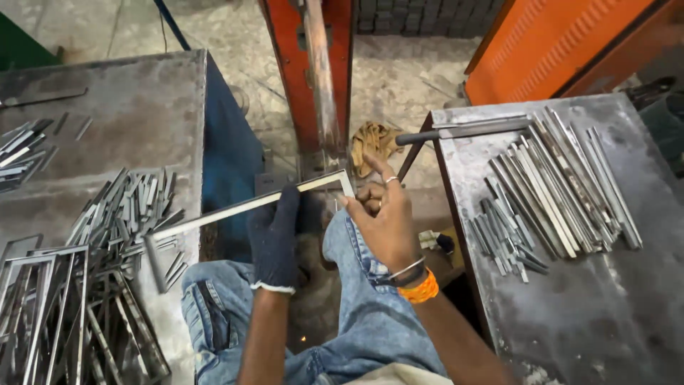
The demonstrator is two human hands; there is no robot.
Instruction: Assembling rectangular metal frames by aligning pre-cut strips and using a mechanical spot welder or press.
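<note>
Jeans-clad knees point(356, 321) below us; our gloved left hand point(276, 235) grips the metal frame point(249, 205), running nine-to-two o'clock, while our bare right hand point(385, 221) pinches its corner.

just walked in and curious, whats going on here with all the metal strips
A seated person in jeans holds an L-shaped metal strip in front of an orange machine post. The gloved left hand grips the strip's long side; the bare right hand steadies its corner. Loose short strips and finished frames lie on the left table; longer bars lie on the right table.
</note>
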